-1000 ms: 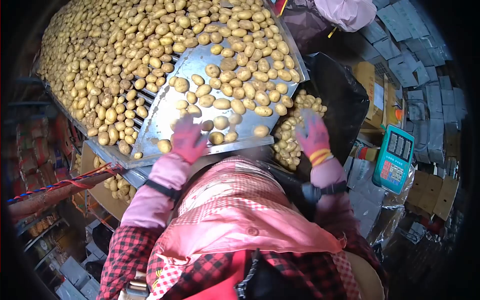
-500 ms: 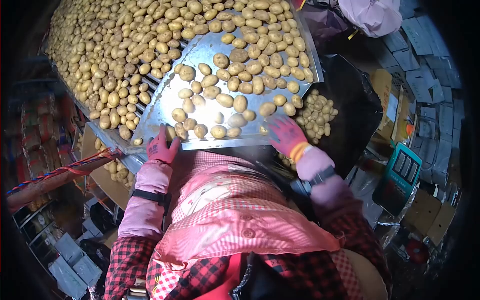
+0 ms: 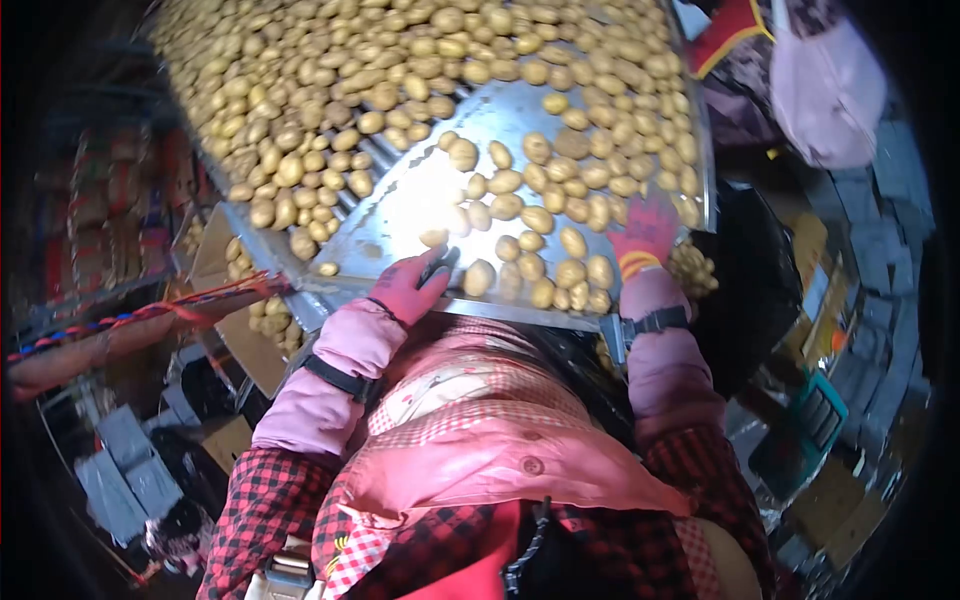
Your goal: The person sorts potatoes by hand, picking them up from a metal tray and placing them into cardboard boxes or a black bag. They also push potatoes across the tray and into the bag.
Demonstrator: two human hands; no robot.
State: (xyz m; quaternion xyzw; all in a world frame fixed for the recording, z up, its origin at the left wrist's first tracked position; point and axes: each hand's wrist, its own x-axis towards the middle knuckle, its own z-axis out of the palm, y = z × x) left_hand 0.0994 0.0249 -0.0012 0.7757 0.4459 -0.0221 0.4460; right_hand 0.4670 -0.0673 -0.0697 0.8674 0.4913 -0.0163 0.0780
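Note:
Both hands wear pink gloves with dark, worn fingertips. Over the front lip of the metal sorting tray point(image 3: 375, 240), my left hand point(image 3: 413, 284) reaches in with fingers extended, beside a few loose potatoes point(image 3: 479, 277). My right hand point(image 3: 646, 236) lies at the tray's right side, its fingers stretched forward against the potatoes there; neither hand visibly grips one. Potatoes cluster across the tray's right half, while bare metal shows around the left hand. Further back, a large heap of potatoes point(image 3: 330, 70) covers a slatted grate.
Below the tray's right side, more potatoes point(image 3: 692, 268) lie by a black plastic bag point(image 3: 745, 290). A green digital scale point(image 3: 800, 435) stands at right. A bar wrapped in red and blue cord point(image 3: 150, 335) juts in from the left, near a cardboard box point(image 3: 240, 340). A pink bag point(image 3: 825, 85) is at upper right.
The view has shifted, with the tray appearing further right. My left hand has moved inward over the tray, and my right hand forward along its right side. Potatoes near the front edge have shifted right.

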